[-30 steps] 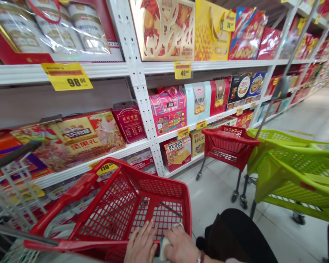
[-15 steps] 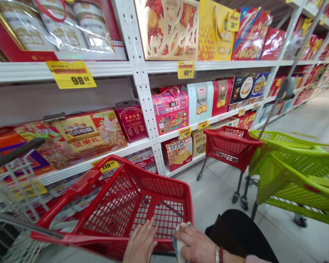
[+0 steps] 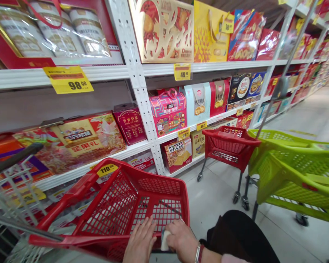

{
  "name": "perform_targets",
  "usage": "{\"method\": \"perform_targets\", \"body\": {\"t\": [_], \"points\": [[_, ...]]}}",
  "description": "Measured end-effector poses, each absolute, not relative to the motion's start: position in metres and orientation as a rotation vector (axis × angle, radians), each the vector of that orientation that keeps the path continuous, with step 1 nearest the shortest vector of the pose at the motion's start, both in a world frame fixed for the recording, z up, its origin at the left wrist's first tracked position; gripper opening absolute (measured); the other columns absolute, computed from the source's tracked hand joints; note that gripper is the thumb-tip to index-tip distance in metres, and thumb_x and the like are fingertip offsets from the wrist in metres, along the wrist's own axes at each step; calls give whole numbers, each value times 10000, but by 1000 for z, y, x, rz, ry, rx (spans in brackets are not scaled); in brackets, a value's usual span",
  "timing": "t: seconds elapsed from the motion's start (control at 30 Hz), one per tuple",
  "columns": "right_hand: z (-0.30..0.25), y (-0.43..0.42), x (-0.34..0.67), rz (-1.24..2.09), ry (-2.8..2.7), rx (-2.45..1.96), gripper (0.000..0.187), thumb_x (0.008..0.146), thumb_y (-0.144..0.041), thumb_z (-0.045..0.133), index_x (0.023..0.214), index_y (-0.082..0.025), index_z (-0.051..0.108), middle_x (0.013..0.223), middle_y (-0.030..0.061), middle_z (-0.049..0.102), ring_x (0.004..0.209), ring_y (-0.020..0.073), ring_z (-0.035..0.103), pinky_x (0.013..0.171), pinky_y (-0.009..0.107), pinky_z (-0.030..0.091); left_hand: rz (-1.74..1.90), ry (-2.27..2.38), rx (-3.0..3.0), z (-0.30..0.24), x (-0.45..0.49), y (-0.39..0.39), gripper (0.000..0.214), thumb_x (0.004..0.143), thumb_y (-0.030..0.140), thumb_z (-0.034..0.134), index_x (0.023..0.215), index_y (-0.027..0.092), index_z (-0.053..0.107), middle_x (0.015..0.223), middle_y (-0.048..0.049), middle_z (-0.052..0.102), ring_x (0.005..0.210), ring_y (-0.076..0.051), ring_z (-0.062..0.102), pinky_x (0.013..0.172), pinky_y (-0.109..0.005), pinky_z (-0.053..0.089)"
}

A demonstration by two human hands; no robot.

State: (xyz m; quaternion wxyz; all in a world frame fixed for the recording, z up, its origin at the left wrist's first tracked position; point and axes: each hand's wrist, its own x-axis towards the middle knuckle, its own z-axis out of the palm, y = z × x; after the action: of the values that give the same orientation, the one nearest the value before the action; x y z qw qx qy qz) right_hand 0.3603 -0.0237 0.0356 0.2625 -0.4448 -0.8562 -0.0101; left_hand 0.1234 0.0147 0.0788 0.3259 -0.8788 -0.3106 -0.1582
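Note:
A red plastic shopping cart (image 3: 112, 241) stands in front of me, its perforated basket holding nothing that I can see. On its near rim lies my left hand (image 3: 140, 239), fingers stretched out and holding nothing. Just right of it, my right hand (image 3: 181, 237) is closed on a pale cloth (image 3: 165, 241) and presses it at the rim near the cart's right corner. Part of the cloth is hidden under the fingers. A bracelet (image 3: 199, 252) shows on my right wrist.
White shelves (image 3: 98, 155) with gift boxes and yellow price tags run along behind the cart. A smaller red cart (image 3: 230, 146) and green carts (image 3: 293, 182) stand to the right. At the left is a white wire cart (image 3: 19, 197). My dark-clothed knee (image 3: 241, 237) is at the bottom.
My right hand has moved left along the rim with the cloth, closer to my left hand. My left hand stays nearly in place. The view has shifted slightly.

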Motion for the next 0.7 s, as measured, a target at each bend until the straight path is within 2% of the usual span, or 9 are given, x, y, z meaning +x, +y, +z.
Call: {"method": "perform_targets", "body": {"t": [0.07,0.13,0.23,0.37,0.5,0.63,0.7], "points": [[37,-22,369,43,-2371,-1114,222,882,-326,801,768,-207,652,1090,-6,696,866,184,543,763,331,420,-414,-817,-2291,87,107,18,427,986,338,466,1393,281,585,1391,60,703,1251,-145,646,1097,-375,415],[36,-20,375,74,-2392,-1040,209,889,-327,792,786,-212,652,1180,-9,697,903,181,565,789,330,431,-442,-887,-2249,94,89,21,409,995,393,471,1351,254,615,1338,34,736,1224,-181,657,1160,-423,327],[27,-16,378,-12,-2350,-1008,242,863,-333,821,780,-205,633,1219,-7,700,916,182,579,791,335,439,-454,-878,-2270,97,70,23,336,969,371,530,1267,287,659,1244,80,776,1138,-162,689,1165,-393,305],[7,-10,372,-258,-2237,-1017,339,804,-324,874,704,-184,581,1101,-11,728,836,181,566,727,343,434,-472,-861,-2260,90,68,26,314,947,302,540,1232,293,672,1183,111,794,1064,-122,710,1065,-356,381],[2,2,344,-344,-2258,-1073,317,854,-302,816,665,-186,590,977,17,720,804,194,558,704,349,445,-474,-838,-2255,85,75,28,326,932,264,546,1230,296,675,1184,123,792,1056,-113,711,1031,-344,410],[16,19,288,-341,-2296,-1096,268,850,-348,816,708,-196,648,799,29,669,749,212,549,672,358,473,-466,-829,-2257,83,80,29,339,920,253,536,1226,286,680,1175,118,794,1028,-104,714,1010,-329,441],[23,25,269,-342,-2309,-1106,227,859,-354,806,762,-196,675,830,34,682,748,213,551,670,362,486,-464,-826,-2257,84,80,30,355,908,224,517,1214,280,688,1171,116,796,1020,-98,719,998,-317,456]]}}
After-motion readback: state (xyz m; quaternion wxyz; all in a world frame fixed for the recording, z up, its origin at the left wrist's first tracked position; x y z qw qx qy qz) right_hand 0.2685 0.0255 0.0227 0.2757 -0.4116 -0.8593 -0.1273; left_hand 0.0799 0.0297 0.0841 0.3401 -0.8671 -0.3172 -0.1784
